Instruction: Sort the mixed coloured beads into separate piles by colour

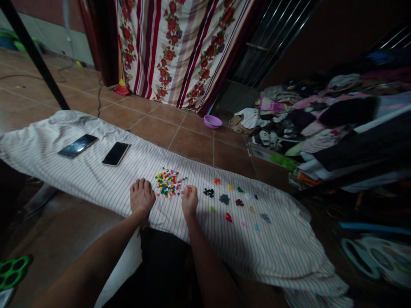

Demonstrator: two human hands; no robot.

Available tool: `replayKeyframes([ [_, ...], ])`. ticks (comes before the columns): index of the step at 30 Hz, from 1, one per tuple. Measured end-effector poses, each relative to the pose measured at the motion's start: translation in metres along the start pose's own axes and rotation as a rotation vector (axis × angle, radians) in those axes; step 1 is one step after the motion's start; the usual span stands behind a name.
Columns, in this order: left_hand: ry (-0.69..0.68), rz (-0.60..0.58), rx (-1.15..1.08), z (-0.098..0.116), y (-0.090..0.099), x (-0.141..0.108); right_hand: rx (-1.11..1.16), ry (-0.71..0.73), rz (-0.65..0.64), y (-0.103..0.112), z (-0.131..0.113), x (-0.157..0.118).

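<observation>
A heap of tiny multicoloured pieces (167,182) lies on a striped white bedsheet (96,179). My left hand (142,197) rests on the sheet just left of the heap, its fingers slightly apart and holding nothing. My right hand (189,200) is at the heap's right edge, with its fingers drawn together. Anything between them is too small to see. Further right lie small separate groups of pieces, including a black group (209,192), a grey-blue group (224,199) and a dark red group (239,202). Two smartphones (78,146) (116,154) lie face up beyond my left hand.
Brown floor tiles (192,145) surround the sheet. A purple plastic basin (212,122) sits on them near a floral curtain (180,47). A large pile of clothes (321,119) rises at the right, and a black pole (35,55) crosses the upper left.
</observation>
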State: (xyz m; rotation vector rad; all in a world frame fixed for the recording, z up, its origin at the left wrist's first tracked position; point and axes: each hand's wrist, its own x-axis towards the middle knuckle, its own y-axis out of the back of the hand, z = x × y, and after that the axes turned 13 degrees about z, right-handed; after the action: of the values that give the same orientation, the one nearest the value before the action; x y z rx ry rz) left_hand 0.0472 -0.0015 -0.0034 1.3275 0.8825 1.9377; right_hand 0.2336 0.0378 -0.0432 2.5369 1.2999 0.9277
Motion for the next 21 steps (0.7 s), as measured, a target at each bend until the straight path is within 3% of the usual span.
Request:
replayKeyframes([
  [6, -0.004, -0.005, -0.021, -0.001, -0.001, 0.000, 0.060, -0.053, -0.014, -0.002, 0.002, 0.000],
  [15, -0.025, 0.021, 0.015, 0.000, 0.002, -0.001, 0.004, 0.028, -0.014, 0.000, 0.005, 0.001],
  [21, -0.038, 0.042, 0.019, -0.001, 0.001, -0.001, -0.094, 0.120, -0.107, 0.005, -0.007, 0.012],
])
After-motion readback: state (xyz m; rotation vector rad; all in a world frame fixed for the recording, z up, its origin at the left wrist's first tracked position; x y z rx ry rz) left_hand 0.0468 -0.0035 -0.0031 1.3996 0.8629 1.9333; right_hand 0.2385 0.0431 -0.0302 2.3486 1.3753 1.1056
